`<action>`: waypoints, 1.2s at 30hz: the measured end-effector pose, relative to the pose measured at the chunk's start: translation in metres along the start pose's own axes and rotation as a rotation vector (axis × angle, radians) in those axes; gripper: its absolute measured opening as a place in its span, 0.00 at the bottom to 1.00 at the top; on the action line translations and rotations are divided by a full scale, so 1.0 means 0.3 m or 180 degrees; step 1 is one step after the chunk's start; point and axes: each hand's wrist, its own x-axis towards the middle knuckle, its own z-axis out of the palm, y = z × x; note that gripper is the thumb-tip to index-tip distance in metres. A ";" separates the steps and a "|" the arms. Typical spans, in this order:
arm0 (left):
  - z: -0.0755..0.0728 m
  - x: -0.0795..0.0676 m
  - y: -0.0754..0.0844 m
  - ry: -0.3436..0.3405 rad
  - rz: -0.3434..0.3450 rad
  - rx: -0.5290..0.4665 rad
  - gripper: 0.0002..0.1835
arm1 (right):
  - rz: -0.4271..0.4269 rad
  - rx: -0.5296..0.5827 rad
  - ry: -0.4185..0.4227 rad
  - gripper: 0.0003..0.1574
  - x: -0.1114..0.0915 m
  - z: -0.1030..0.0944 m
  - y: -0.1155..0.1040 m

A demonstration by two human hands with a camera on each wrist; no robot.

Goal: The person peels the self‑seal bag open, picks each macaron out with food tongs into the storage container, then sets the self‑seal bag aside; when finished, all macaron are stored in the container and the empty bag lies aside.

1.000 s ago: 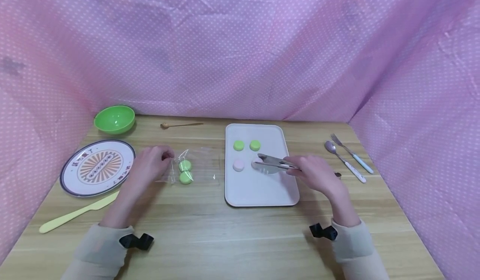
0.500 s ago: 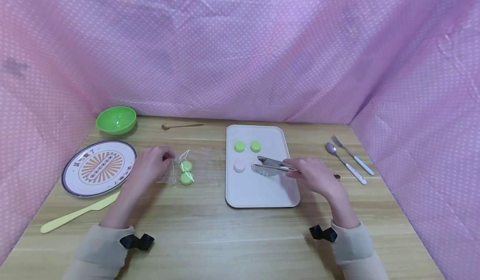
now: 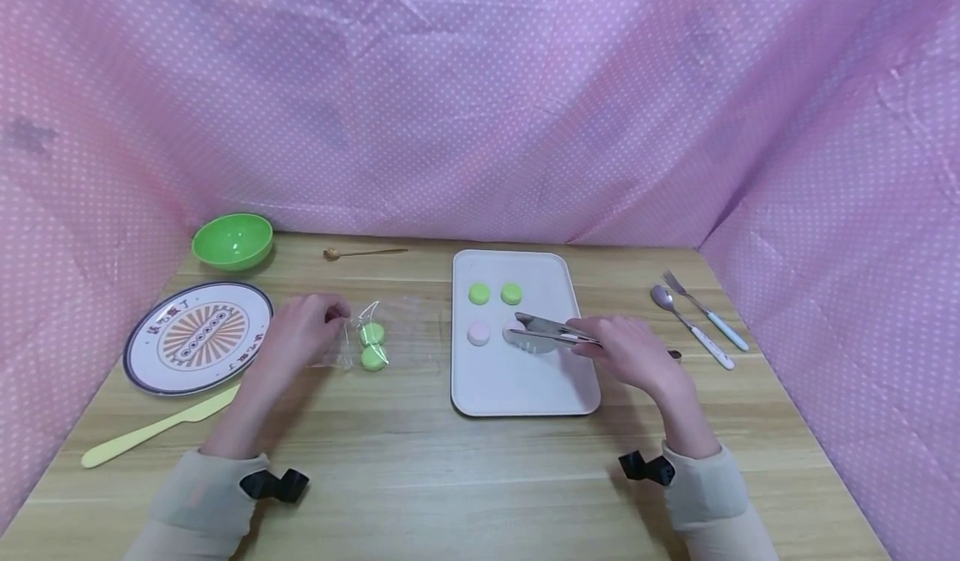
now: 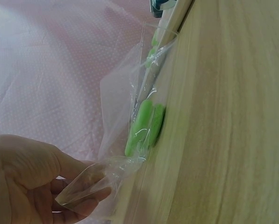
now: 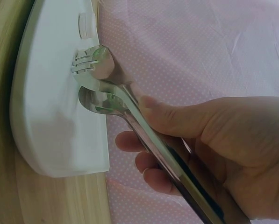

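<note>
My left hand point(image 3: 300, 328) pinches the near left end of a clear plastic bag point(image 3: 412, 336), the film lying between thumb and fingers in the left wrist view. Two green macarons point(image 3: 372, 347) lie inside the bag, side by side. My right hand point(image 3: 626, 351) grips metal tongs point(image 5: 151, 135) with a fork-shaped end and a spoon-shaped end. These ends sit over the white tray point(image 3: 525, 390), at a pale pink macaron point(image 3: 512, 325) they partly hide; whether they clasp it I cannot tell. Another pink macaron point(image 3: 478, 333) and two green macarons point(image 3: 495, 293) rest on the tray.
On the left stand a green bowl point(image 3: 232, 242), a patterned plate point(image 3: 146, 369) and a yellow plastic knife point(image 3: 150, 429). A thin golden stirring spoon point(image 3: 367, 252) lies at the back. To the right are a spoon point(image 3: 693, 328) and a fork point(image 3: 708, 311). Pink dotted cloth point(image 3: 480, 111) surrounds the table.
The whole head view has shifted very slightly. Both hands, the bag, the tongs and the macarons keep their places.
</note>
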 end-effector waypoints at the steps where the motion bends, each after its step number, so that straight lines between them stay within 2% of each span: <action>1: 0.000 0.000 -0.001 -0.0008 -0.0010 -0.0003 0.07 | -0.0002 -0.0005 0.0001 0.22 0.001 0.000 -0.001; 10: -0.008 -0.002 -0.008 -0.0046 -0.0080 -0.0025 0.07 | -0.0044 0.0031 -0.0047 0.24 0.009 -0.011 -0.006; 15: -0.018 -0.007 -0.014 -0.0035 -0.0041 -0.0025 0.07 | -0.0090 0.0087 0.0119 0.21 0.024 -0.029 -0.030; 21: -0.022 -0.012 -0.025 0.0006 0.0000 -0.0009 0.07 | -0.0278 0.0112 0.0268 0.16 0.116 -0.032 -0.134; 28: -0.003 -0.008 -0.016 0.0024 0.0028 -0.0044 0.06 | -0.0484 0.0014 0.0191 0.21 0.225 0.020 -0.257; 36: -0.003 0.003 -0.004 0.0023 0.0093 -0.0062 0.06 | -0.0752 -0.0171 0.0162 0.10 0.288 0.071 -0.349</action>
